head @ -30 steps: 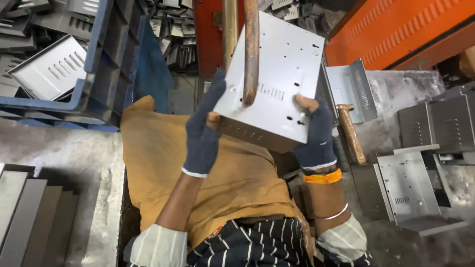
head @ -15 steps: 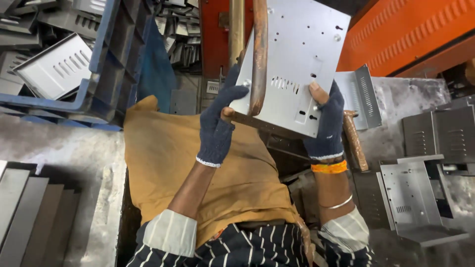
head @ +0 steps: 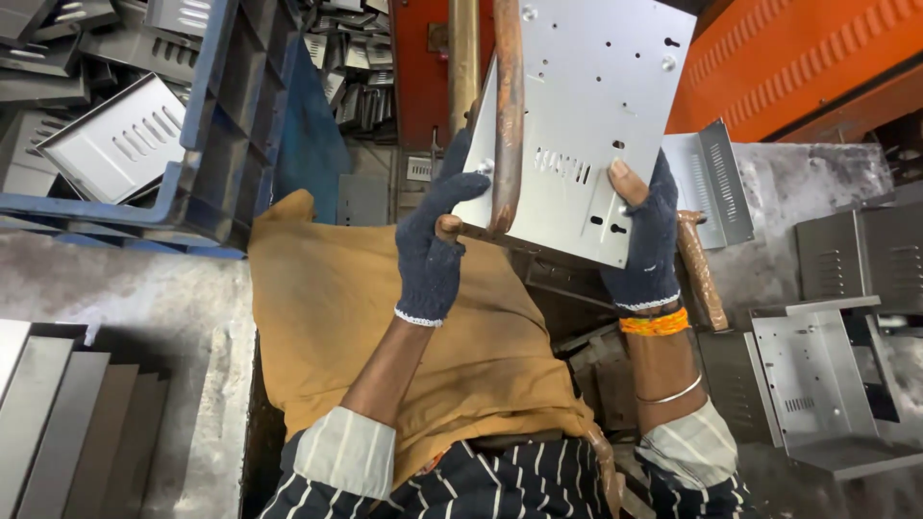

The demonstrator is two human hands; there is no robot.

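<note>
Both hands, in dark knit gloves, hold a grey perforated sheet-metal panel [head: 586, 125] tilted upright in front of the orange machine housing [head: 798, 67]. The left hand [head: 433, 240] has its fingers clamped on the panel's lower left edge, just beside a rusty curved bar [head: 507, 115] that crosses the panel's face. The right hand [head: 644, 240] grips the lower right edge, thumb pressed on the face. Left of the panel stands a blue crate [head: 226, 125] of similar parts; right of it lie more bent panels [head: 817, 384].
</note>
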